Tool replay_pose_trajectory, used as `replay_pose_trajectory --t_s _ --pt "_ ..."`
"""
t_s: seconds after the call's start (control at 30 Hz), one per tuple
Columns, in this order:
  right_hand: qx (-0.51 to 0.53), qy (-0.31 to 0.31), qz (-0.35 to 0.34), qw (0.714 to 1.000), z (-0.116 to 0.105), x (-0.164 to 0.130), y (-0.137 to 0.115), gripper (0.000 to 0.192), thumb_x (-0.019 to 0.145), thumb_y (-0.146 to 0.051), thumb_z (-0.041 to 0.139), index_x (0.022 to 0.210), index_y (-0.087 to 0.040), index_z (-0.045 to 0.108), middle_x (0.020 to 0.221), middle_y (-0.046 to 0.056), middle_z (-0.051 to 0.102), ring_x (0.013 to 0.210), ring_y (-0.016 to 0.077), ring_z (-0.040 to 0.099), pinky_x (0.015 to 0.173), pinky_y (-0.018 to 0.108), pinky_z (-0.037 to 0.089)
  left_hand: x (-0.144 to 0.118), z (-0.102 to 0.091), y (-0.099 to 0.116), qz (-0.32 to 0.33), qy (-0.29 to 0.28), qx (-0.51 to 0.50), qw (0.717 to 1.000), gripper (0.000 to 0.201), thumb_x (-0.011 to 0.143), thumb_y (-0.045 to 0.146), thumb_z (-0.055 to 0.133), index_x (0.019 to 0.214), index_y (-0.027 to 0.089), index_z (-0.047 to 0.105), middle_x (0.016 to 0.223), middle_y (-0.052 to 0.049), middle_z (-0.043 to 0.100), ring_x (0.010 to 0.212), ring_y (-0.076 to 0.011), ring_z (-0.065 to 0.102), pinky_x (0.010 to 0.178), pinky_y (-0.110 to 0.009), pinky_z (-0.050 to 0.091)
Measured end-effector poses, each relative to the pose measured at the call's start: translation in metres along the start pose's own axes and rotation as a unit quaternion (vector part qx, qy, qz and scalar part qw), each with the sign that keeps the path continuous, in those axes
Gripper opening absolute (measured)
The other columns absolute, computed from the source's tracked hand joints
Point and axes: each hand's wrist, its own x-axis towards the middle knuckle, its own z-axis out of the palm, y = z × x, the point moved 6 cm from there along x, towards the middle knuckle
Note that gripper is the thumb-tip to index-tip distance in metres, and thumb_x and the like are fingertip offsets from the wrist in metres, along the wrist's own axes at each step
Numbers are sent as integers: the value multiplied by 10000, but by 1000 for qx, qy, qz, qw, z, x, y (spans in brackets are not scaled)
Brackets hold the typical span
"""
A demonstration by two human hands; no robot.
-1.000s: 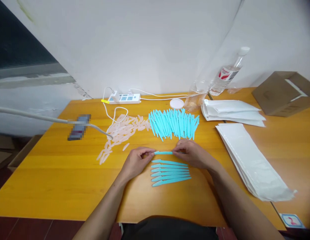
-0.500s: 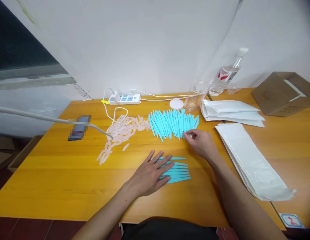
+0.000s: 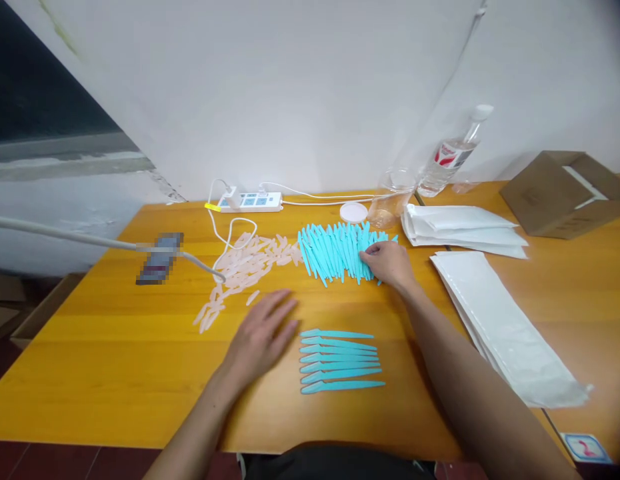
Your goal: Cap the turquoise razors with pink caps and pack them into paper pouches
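Head view: right hand (image 3: pixel 387 263) sits on the near right edge of the pile of blue sticks (image 3: pixel 340 252), at about 1 o'clock from the person. Sticks there lie with long axes running 12 to 6. Fingers curled onto them; cannot tell whether one is pinched. Left hand (image 3: pixel 263 333) lies flat and spread on the table (image 3: pixel 115 373), holding nothing, just at 9 o'clock of the laid-out row of sticks (image 3: pixel 340 360), whose axes run 9 to 3.
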Motion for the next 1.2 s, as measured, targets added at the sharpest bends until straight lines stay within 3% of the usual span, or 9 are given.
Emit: replay_pose_trajectory --t_s 0.07,0.17,0.3,0.4,0.57,0.67,0.87,1.1,1.2 --pt "17 -2 2 1000 -4 -2 1 186 786 -348 638 745 -192 731 730 64 740 733 221 679 669 295 457 -1 -13 -32 -78 45 49 995 359 1000 335 525 1328 223 617 1372 -121 609 1264 -270 587 1093 -433 464" --pt "81 19 -11 996 -13 -11 0 122 767 -310 621 775 -203 680 711 19 712 664 172 638 624 266 438 -4 -20 -65 -161 22 115 980 303 978 355 531 1177 209 707 1182 -107 684 1015 -273 689 916 -401 542" --pt "193 -38 -68 978 -10 -38 -8 144 762 -305 627 864 -205 646 649 -32 630 547 118 528 534 230 387 -2 -20 -76 -204 -29 100 973 283 970 348 512 1010 213 758 1029 -74 718 874 -248 701 781 -351 528" --pt "208 -66 -139 966 -4 -64 -16 182 805 -363 646 858 -191 672 668 -24 611 569 113 500 523 224 363 -1 -17 -78 -219 -48 39 974 254 951 374 542 972 214 738 926 -53 723 841 -233 688 744 -328 502" --pt "180 -114 -238 947 14 -94 -25 207 936 -345 578 887 -206 723 804 11 714 714 141 615 652 244 434 -2 -12 -75 -191 -44 -13 981 286 975 393 508 1022 205 718 1001 -71 731 916 -238 679 815 -342 496" --pt "186 -110 -283 934 20 -100 -25 163 942 -294 592 902 -214 728 872 29 737 790 162 655 716 265 464 -1 -9 -68 -180 -31 -45 982 338 991 395 489 1135 182 709 1058 -97 724 950 -245 675 849 -356 501" --pt "194 -91 -312 926 25 -104 -22 125 945 -273 609 914 -212 713 873 37 729 794 170 661 726 281 483 13 12 -48 -172 -67 -205 961 384 992 417 503 1214 180 708 1090 -101 707 965 -220 663 842 -325 524" --pt "174 -77 -316 929 29 -105 -21 123 956 -280 601 937 -211 700 900 45 726 824 179 667 741 293 493 25 7 -27 -132 -119 -31 984 304 1004 332 459 1108 195 710 1008 -104 712 885 -246 665 800 -353 490" --pt "171 -77 -322 928 29 -106 -22 128 962 -283 593 939 -209 695 906 52 725 827 180 668 741 294 497 27 3 -23 -112 -145 -68 981 255 1003 326 462 996 201 684 944 -82 701 832 -220 645 764 -326 473"
